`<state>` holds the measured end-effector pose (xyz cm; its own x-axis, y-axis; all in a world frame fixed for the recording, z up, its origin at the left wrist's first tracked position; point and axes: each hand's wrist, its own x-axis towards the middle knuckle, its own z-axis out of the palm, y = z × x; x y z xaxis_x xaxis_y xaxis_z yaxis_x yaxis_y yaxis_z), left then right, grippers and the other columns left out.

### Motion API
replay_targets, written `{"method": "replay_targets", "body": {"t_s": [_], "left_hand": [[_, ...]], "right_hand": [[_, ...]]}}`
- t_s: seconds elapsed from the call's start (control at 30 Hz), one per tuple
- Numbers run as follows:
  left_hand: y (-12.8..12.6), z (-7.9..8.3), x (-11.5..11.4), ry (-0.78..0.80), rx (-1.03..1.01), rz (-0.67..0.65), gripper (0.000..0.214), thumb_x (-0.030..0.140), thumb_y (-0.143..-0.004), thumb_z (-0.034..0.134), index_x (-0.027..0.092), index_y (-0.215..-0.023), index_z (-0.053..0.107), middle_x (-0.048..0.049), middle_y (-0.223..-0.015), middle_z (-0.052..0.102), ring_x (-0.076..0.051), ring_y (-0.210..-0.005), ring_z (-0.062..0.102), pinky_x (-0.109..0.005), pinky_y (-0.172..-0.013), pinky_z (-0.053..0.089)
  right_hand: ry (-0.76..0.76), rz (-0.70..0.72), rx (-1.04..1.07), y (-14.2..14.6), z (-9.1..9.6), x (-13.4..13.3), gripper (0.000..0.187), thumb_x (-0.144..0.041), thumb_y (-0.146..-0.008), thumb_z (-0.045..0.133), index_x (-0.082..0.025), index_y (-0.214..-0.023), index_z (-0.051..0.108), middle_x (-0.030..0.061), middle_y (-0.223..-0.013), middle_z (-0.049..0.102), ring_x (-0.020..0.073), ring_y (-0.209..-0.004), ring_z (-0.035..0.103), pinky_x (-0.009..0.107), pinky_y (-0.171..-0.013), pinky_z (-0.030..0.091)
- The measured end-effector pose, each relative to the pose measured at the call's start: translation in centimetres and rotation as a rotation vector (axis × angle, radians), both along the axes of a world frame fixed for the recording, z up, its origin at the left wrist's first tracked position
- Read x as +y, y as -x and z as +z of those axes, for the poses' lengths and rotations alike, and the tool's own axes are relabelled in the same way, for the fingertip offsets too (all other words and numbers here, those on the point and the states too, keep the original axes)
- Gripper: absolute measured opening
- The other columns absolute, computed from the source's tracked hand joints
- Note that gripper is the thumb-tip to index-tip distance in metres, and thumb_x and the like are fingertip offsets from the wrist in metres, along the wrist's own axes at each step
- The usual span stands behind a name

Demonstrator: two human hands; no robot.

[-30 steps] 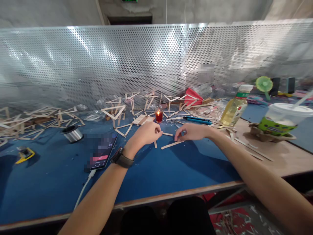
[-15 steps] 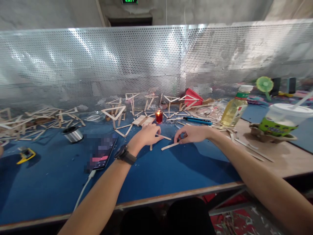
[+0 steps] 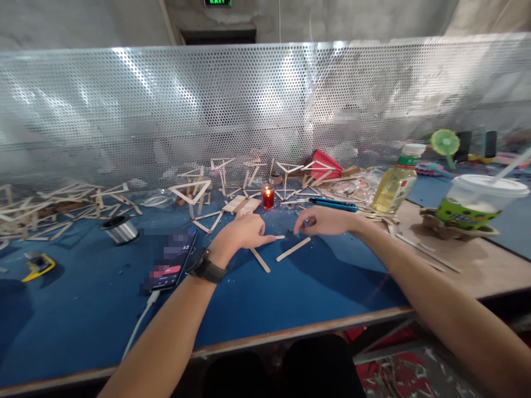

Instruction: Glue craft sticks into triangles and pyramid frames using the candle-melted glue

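Observation:
My left hand (image 3: 243, 232) rests on the blue table (image 3: 290, 298), its fingers curled and the index stretched along a short wooden stick (image 3: 279, 237) pinched at its tip. A second stick (image 3: 260, 260) lies slanted just below that hand. A third stick (image 3: 293, 249) lies free between the hands. My right hand (image 3: 326, 221) hovers just above and beyond it, fingers loosely curved and apart, holding nothing that I can see. A dark watch (image 3: 206, 266) sits on my left wrist.
A lit red candle (image 3: 267, 196) burns behind the hands among glued stick frames (image 3: 193, 190). A phone (image 3: 168, 260) with its cable lies left, near a metal roll (image 3: 120, 229). A blue knife (image 3: 334, 204), oil bottle (image 3: 394, 185) and lidded cup (image 3: 481, 202) stand right. A perforated metal screen (image 3: 124, 110) closes the back.
My right hand has lifted off the long stick and drawn back slightly. The stick under my left hand now lies slanted below it, and my left index points right along the short stick.

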<state>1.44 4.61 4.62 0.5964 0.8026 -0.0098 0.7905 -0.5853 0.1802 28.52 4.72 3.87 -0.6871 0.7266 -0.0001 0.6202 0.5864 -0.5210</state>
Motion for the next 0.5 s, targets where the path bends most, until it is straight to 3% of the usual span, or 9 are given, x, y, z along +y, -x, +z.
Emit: {"method": "replay_targets", "body": {"t_s": [0.1, 0.17, 0.27, 0.37, 0.5], "left_hand": [[-0.4, 0.3, -0.4, 0.002, 0.085, 0.007, 0.06, 0.056, -0.091, 0.059, 0.021, -0.045, 0.043, -0.0008, -0.045, 0.046, -0.014, -0.049, 0.04, -0.038, -0.08, 0.038], [-0.6, 0.5, -0.7, -0.007, 0.086, 0.006, 0.06, 0.055, -0.092, 0.059, 0.021, -0.046, 0.041, 0.0002, -0.044, 0.045, -0.013, -0.048, 0.037, -0.037, -0.077, 0.038], [-0.8, 0.5, -0.8, 0.003, 0.041, -0.004, 0.053, 0.054, -0.092, 0.06, 0.021, -0.052, 0.047, -0.0005, -0.052, 0.054, -0.014, -0.051, 0.04, -0.033, -0.068, 0.035], [-0.6, 0.0, -0.4, -0.004, -0.005, -0.013, 0.05, 0.056, -0.093, 0.058, 0.021, -0.058, 0.053, -0.0023, -0.059, 0.059, -0.016, -0.057, 0.048, -0.032, -0.065, 0.032], [-0.2, -0.9, 0.2, 0.017, -0.038, 0.006, 0.05, 0.061, -0.094, 0.053, 0.021, -0.063, 0.057, -0.0036, -0.063, 0.063, -0.018, -0.06, 0.052, -0.032, -0.061, 0.031]], "right_hand": [[-0.22, -0.285, -0.076, -1.4, -0.4, 1.3, 0.026, -0.024, -0.085, 0.06, -0.02, -0.102, 0.078, 0.0061, -0.101, 0.077, 0.0206, -0.088, 0.068, 0.027, -0.075, 0.045], [-0.237, -0.404, -0.201, -2.1, -0.7, 1.8, 0.027, -0.035, -0.087, 0.062, -0.018, -0.099, 0.078, 0.008, -0.093, 0.077, 0.0223, -0.082, 0.068, 0.029, -0.07, 0.044], [-0.147, -0.42, -0.317, -2.4, -1.3, 2.1, 0.034, -0.048, -0.087, 0.062, -0.019, -0.091, 0.078, 0.0074, -0.084, 0.077, 0.0228, -0.075, 0.068, 0.03, -0.065, 0.041], [-0.108, -0.422, -0.342, -1.8, -1.7, 2.1, 0.03, -0.044, -0.087, 0.059, -0.021, -0.079, 0.075, 0.0063, -0.078, 0.075, 0.022, -0.071, 0.068, 0.03, -0.064, 0.04], [-0.077, -0.462, -0.419, -1.4, -1.5, 2.2, 0.038, -0.046, -0.087, 0.056, -0.018, -0.063, 0.066, 0.0103, -0.071, 0.07, 0.0232, -0.066, 0.065, 0.032, -0.061, 0.037]]}}
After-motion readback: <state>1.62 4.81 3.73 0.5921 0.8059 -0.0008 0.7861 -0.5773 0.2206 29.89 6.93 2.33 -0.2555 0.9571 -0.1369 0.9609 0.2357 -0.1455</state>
